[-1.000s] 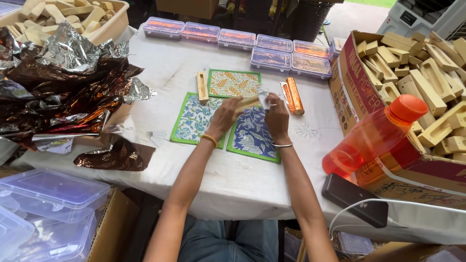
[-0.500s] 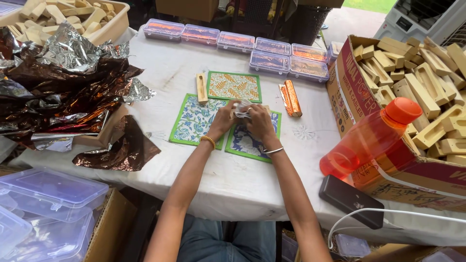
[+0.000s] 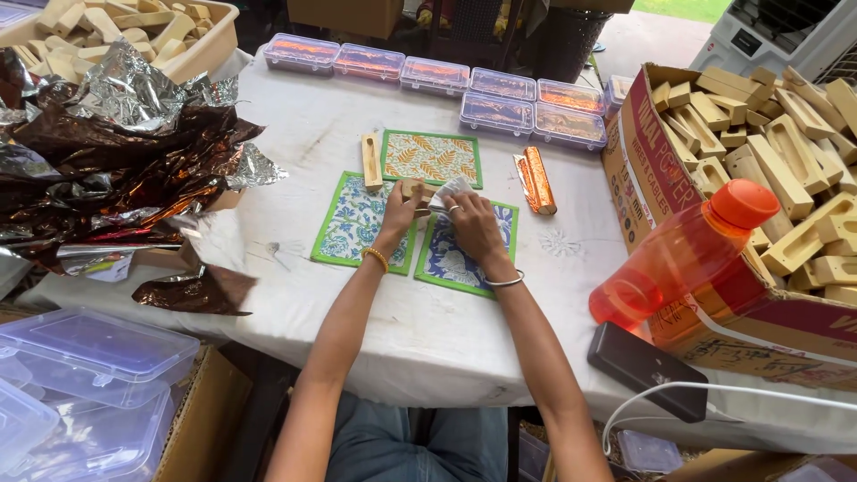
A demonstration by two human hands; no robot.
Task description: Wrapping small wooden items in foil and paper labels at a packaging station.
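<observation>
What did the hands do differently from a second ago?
The left hand and right hand drew together over the patterned mats, and the right now presses the small white sheet against the pale wooden block both hold. At the left, the loose brown foil flap shifted. The copper-foil-wrapped block, orange plastic bottle and lidded clear boxes stayed put.

Orange bottle (image 3: 687,253), black power bank (image 3: 646,369), crumpled foil (image 3: 116,152).

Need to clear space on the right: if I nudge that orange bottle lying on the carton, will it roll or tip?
The orange bottle lies tilted on the cardboard carton, so it would probably roll or slide. It looks like smooth plastic, likely slippery. How full it is cannot be told, so its weight is uncertain.
</observation>
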